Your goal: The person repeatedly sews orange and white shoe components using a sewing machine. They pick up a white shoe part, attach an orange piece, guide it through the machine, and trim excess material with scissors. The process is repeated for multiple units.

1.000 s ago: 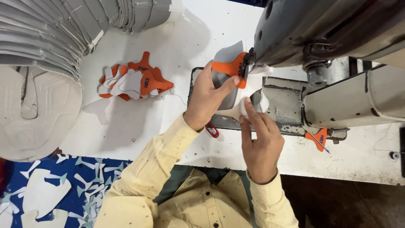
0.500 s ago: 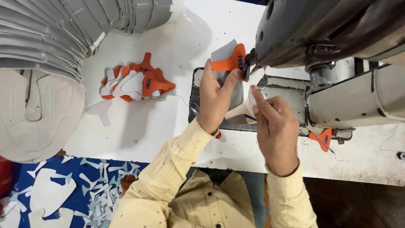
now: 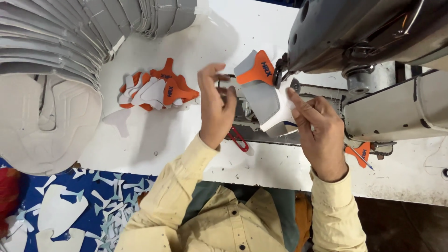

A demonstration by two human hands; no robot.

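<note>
Right hand pinches the lower white edge of a grey shoe-upper piece with an orange tab, which lies under the sewing machine head, just ahead of the fingertips. Left hand hovers beside the piece, fingers loosely curled, grasping nothing.

Risks — with only one hand on it, the piece could swing about the needle area and feed askew; the right forefinger sits close to the presser foot, so a slip forward might bring it under the mechanism. Red-handled snips lie just below the left wrist, where a sleeve could drag them.

Room — the machine body closes off everything beyond and right of the right hand. Left of the left hand the white bench is open as far as a heap of orange-and-white cut pieces; stacked grey panels lie well beyond.
</note>
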